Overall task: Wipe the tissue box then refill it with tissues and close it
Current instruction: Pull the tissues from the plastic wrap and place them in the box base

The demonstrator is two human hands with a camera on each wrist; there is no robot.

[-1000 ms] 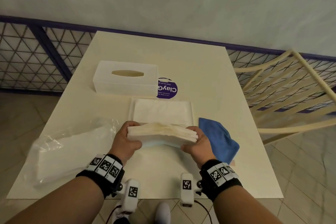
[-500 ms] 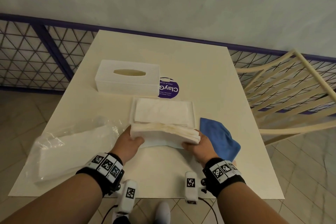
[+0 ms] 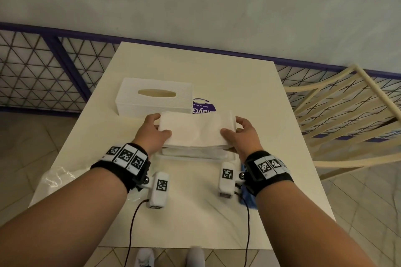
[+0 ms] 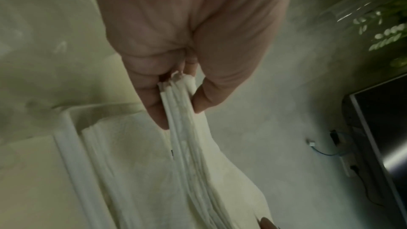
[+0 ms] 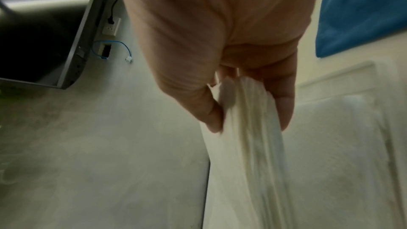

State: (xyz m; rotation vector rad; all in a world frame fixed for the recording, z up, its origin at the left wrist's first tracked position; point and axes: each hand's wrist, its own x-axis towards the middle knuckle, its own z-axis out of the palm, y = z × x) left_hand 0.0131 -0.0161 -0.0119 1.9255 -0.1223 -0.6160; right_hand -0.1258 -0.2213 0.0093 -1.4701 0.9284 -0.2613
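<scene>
Tissue stack (image 3: 196, 131) carried forward, now over tray (image 3: 196, 156) holding tissues; left hand (image 3: 153, 134) and right hand (image 3: 243, 135) pinch its ends. Refill step; next lower, release, fit cover (image 3: 154, 96).

I am viewing a dim, warm-tinted head feed; light is falling softly and evenly, leaving only faint shadows on the table (image 3: 217, 212). Wide-angle distortion is bowing the railing (image 3: 65, 67) and the chair (image 3: 347, 115) near the frame edges. Both wrist feeds are running darker and grainier. The right wrist picture is smearing the tissue stack (image 5: 253, 145) with motion blur, and the blue cloth (image 5: 363, 15) is sitting out of focus. A glare streak is crossing the dark screen (image 5: 44, 23); another is glinting on it in the left wrist feed.
</scene>
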